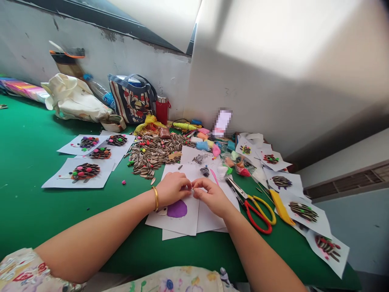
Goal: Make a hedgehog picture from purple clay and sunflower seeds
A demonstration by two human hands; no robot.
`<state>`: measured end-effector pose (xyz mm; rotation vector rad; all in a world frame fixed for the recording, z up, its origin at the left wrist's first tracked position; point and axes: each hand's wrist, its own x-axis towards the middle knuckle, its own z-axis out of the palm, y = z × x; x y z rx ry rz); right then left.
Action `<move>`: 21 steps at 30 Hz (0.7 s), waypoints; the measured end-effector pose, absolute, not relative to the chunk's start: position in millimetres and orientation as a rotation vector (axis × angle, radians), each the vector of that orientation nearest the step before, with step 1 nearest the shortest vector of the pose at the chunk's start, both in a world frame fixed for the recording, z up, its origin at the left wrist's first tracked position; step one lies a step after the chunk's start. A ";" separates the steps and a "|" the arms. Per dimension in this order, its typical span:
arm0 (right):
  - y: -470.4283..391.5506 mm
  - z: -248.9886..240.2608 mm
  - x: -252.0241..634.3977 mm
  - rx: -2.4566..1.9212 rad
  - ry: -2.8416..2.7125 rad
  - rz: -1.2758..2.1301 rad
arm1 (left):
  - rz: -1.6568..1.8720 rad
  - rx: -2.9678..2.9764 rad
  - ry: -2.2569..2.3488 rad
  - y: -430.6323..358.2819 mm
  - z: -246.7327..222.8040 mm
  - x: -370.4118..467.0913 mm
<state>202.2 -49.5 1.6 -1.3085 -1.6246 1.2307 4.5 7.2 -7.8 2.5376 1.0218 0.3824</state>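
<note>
At the left, the green tabletop (27,170) shows widely around the white sheets with seed hedgehogs (54,178); the nearest sheet has its lower edge well apart from the left forearm. A small pink piece (123,182) lies between these sheets and the left hand (174,189). Behind this hand, the sunflower seed heap (152,151) spreads up to the middle papers. The left thumb and forefinger are narrow, and their tips meet those of the right hand (212,197), also narrow; whether a tiny piece is between them, I cannot tell. Below the fingertips is the sheet with the purple hedgehog body (177,209), inside the front table edge. Just right of the papers, yellow-handled scissors (239,190) and red-handled scissors (264,231) overlap. Farther right, more hedgehog sheets (322,228) follow the table edge.
</note>
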 end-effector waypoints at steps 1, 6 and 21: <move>-49.9 3.7 204.6 -1.324 -1.628 1.203 | 0.374 2.531 1.021 7.3 -7.3 4.6; -53.8 11.2 216.4 -1.240 -1.409 1.557 | 0.350 2.515 1.019 6.8 -7.1 5.3; -42.7 -4.7 217.1 -1.331 -1.511 1.318 | 0.221 2.541 0.954 4.7 -1.5 1.8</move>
